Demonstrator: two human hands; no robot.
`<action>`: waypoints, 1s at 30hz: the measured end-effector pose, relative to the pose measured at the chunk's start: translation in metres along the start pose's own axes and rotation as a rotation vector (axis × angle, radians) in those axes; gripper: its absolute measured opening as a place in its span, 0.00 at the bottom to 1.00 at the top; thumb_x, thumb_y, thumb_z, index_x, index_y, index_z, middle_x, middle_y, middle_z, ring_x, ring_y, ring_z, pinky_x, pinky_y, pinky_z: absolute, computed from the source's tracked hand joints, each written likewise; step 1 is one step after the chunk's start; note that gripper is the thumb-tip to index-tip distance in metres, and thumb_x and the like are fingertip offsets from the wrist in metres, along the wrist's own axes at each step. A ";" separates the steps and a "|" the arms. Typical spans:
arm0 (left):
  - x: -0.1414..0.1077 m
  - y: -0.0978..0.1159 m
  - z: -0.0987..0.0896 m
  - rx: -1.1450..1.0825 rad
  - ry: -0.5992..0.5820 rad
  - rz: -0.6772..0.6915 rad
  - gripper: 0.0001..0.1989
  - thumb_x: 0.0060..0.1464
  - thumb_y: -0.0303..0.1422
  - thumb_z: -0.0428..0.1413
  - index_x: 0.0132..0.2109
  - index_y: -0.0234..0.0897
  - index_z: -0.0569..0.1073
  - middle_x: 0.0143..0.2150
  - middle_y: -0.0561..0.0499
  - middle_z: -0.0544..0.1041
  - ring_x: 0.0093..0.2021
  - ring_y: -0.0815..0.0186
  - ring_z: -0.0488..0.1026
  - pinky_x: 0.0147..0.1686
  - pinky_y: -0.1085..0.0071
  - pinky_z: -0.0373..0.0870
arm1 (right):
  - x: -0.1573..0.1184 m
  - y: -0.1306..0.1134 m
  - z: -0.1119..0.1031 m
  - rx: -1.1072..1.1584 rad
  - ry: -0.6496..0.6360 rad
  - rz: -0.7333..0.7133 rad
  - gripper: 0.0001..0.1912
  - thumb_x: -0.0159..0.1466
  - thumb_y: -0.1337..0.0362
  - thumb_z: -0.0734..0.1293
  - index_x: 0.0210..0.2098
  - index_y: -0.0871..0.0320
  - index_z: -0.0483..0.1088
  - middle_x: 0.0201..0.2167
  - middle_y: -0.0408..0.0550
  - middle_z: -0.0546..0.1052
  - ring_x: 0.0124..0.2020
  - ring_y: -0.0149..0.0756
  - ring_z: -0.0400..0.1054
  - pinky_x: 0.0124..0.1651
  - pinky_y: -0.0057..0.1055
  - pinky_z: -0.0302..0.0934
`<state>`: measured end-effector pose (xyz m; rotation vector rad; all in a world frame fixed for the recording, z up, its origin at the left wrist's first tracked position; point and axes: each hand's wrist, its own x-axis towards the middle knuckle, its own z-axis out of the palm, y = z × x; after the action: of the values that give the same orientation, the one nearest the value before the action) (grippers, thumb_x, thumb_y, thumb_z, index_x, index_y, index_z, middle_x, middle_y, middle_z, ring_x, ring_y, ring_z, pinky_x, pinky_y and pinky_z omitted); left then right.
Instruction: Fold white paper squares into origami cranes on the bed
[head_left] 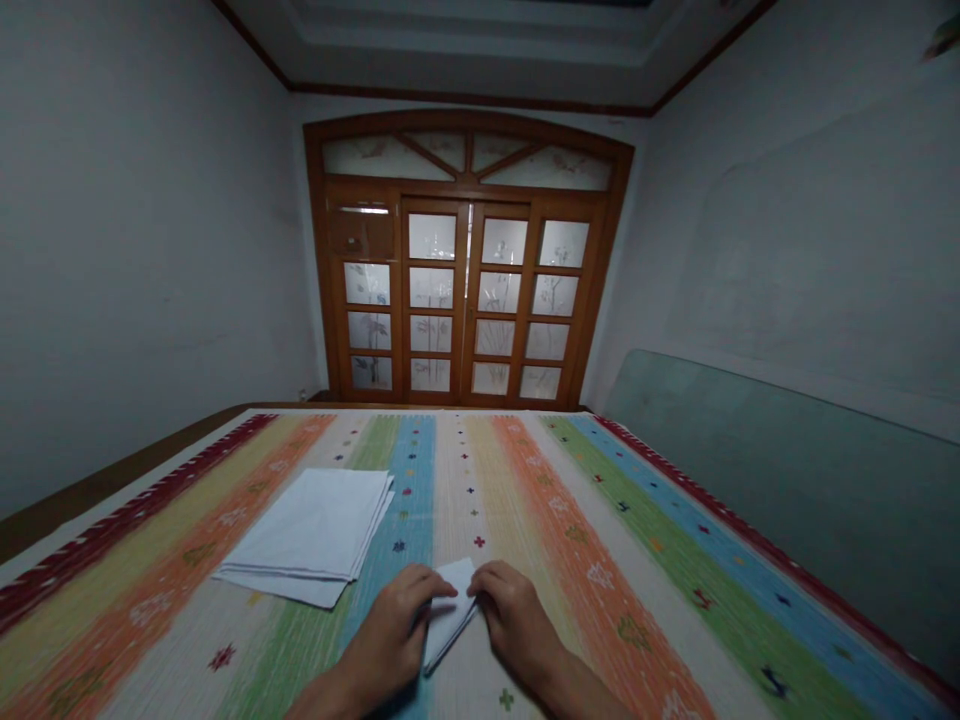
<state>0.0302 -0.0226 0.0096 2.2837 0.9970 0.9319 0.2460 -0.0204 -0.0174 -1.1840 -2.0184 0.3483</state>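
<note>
Your left hand (386, 635) and right hand (517, 622), both half-curled, hold the edges of a folded white cloth (450, 620) at bottom center of the frame, on a striped bedspread (600, 590), with a stack of white cloths (311, 530) up and left of them.

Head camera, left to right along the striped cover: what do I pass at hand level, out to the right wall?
Stack of folded white cloths → left hand → folded white cloth → right hand → glass panel leaning against the wall
</note>
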 end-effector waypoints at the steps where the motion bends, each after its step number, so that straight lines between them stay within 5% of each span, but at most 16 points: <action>1: 0.000 -0.003 -0.003 -0.013 -0.007 0.013 0.18 0.57 0.20 0.49 0.49 0.41 0.76 0.48 0.45 0.79 0.51 0.59 0.74 0.54 0.64 0.68 | 0.000 0.001 0.000 0.016 0.006 -0.012 0.17 0.61 0.81 0.61 0.37 0.57 0.77 0.37 0.51 0.80 0.40 0.40 0.75 0.45 0.33 0.67; 9: 0.001 -0.020 -0.015 -0.034 -0.116 -0.020 0.15 0.51 0.22 0.57 0.45 0.42 0.79 0.52 0.48 0.80 0.58 0.57 0.70 0.62 0.60 0.61 | -0.005 0.014 0.008 0.014 0.041 -0.056 0.18 0.57 0.77 0.63 0.41 0.57 0.80 0.46 0.55 0.83 0.56 0.49 0.72 0.62 0.48 0.62; 30: 0.004 -0.023 -0.010 0.011 -0.134 0.048 0.11 0.55 0.24 0.64 0.43 0.44 0.82 0.47 0.49 0.79 0.49 0.60 0.73 0.51 0.65 0.68 | 0.005 0.002 -0.006 0.145 -0.081 0.118 0.15 0.59 0.74 0.66 0.42 0.56 0.80 0.50 0.55 0.81 0.58 0.50 0.68 0.63 0.50 0.60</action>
<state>0.0148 -0.0036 0.0030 2.3540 0.8957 0.7830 0.2504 -0.0163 -0.0119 -1.2175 -1.9598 0.5990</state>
